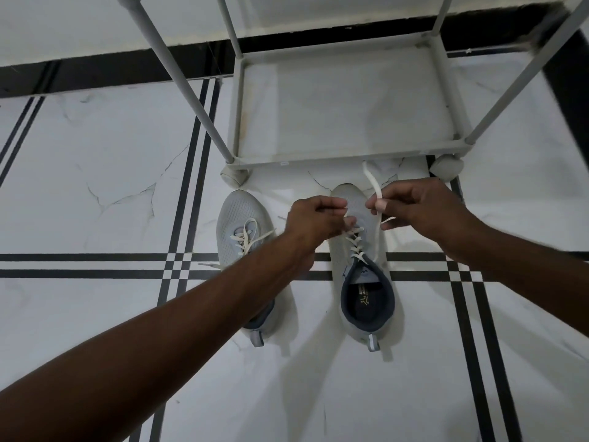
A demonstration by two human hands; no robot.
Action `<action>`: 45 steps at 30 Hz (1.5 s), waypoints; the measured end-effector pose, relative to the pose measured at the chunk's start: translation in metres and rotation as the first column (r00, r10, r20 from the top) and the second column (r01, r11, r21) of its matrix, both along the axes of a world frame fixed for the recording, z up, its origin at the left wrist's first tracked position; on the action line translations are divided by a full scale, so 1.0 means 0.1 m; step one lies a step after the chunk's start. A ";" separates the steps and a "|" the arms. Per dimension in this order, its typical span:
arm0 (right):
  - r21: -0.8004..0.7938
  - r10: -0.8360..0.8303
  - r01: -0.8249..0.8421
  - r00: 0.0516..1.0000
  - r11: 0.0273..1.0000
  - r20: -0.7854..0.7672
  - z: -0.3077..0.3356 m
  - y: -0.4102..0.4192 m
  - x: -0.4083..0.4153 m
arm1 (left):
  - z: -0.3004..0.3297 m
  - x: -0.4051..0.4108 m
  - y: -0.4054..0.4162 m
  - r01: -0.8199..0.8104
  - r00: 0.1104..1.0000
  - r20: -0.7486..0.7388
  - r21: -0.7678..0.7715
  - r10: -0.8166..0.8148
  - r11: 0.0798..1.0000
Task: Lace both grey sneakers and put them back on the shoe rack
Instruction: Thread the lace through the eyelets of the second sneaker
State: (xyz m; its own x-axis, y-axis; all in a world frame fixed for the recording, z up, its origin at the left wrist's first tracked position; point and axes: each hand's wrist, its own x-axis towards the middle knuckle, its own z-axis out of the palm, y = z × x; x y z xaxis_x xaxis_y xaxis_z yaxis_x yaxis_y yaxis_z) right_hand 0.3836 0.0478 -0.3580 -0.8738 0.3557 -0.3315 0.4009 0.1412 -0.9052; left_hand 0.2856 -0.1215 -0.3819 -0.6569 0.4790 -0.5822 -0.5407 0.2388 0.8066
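Two grey sneakers stand side by side on the floor, toes toward the shoe rack (347, 161). The left sneaker (236, 218) has a tied-looking white lace and is partly hidden by my left forearm. The right sneaker (363, 282) shows its dark inside and a crossed white lace (371, 183). My left hand (315, 221) pinches one lace end over the toe of the right sneaker. My right hand (420, 212) pinches the other lace strand, whose loose end rises toward the rack.
The grey rack's lowest shelf sits just beyond the shoes, with slanting posts (178, 78) rising toward me on both sides. White marble floor with black stripe lines (178, 263) surrounds the shoes. A black skirting band (95, 71) runs along the wall behind.
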 end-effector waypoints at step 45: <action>-0.598 0.107 0.171 0.910 0.783 0.401 -0.31 -0.12 -0.16 | -0.02 0.18 -0.11 0.209 0.379 -0.834 -0.345 -0.401 0.915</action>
State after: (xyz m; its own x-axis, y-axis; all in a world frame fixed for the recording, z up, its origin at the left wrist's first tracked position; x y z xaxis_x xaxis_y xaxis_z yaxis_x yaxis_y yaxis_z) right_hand 0.3675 0.0355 -0.3893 -0.6091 -0.0180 -0.7929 0.7307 -0.4014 -0.5522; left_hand 0.3038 -0.1322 -0.3837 -0.6735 0.7273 0.1316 0.5720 0.4001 0.7161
